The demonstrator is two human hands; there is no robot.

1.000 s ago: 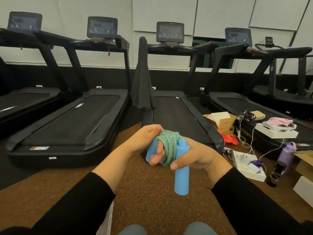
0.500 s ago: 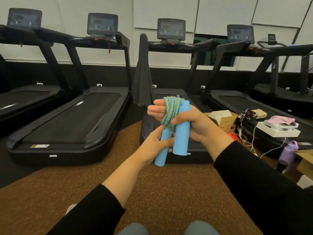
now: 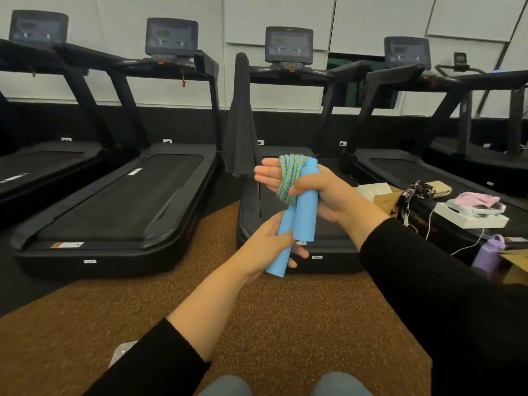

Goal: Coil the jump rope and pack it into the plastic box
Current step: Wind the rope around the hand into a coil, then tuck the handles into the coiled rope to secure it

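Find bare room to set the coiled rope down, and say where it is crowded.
Free: the brown carpet between the knees and the treadmills, and the left treadmill's belt. Crowded: the right side, with white box, cables and purple bottle.

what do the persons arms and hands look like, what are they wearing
Both arms are in a black long-sleeved knit top. The right sleeve is ribbed and reaches the wrist. The left sleeve sits further up, leaving the forearm bare. The left hand and right hand are bare: no gloves, and no rings or watch are visible.
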